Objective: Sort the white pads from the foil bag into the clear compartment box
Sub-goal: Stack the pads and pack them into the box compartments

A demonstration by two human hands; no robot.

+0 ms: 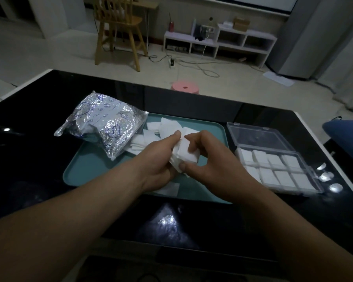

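Over the teal tray (86, 169) my left hand (159, 157) and my right hand (210, 159) both grip one small stack of white pads (184, 152). Thumbs and fingers pinch its edges. More loose white pads (167, 125) lie scattered on the tray behind my hands, and one pad (169, 188) lies near the tray's front. The crinkled foil bag (108, 123) rests on the tray's left side, its mouth toward the pads. To the right stands the clear compartment box (273, 165), lid (257, 136) open, with white pads in its compartments.
Everything sits on a glossy black table (39, 159) with bright lamp reflections. A blue cushion (346, 135) shows at the right edge. Beyond the table are a pink stool (184, 88), a wooden chair (118, 31) and a low white shelf (220, 41).
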